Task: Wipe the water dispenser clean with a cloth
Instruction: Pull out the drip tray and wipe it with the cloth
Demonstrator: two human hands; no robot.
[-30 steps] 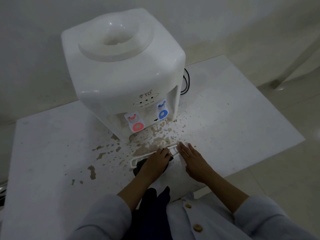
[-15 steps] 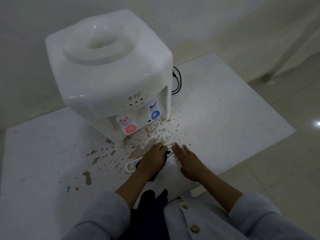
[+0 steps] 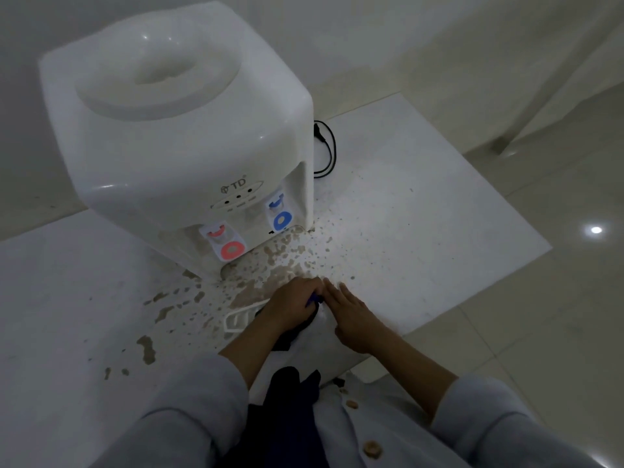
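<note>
1. The water dispenser stands in the upper left of the frame on the white desk; its top and sides look pale and free of marks, though whether they have been wiped cannot be told.
2. The dark cloth is held low in the centre of the frame, gripped by the left hand with its grip curled round it, on the loose white drip tray.
3. The right hand lies flat just beside it, grip spread, steadying the tray.
4. Brown splashes cover the desk in front of the taps, and staining shows under the red tap.
5. The job is judged to be at an early stage: tray, tap recess and desk are left.
</note>
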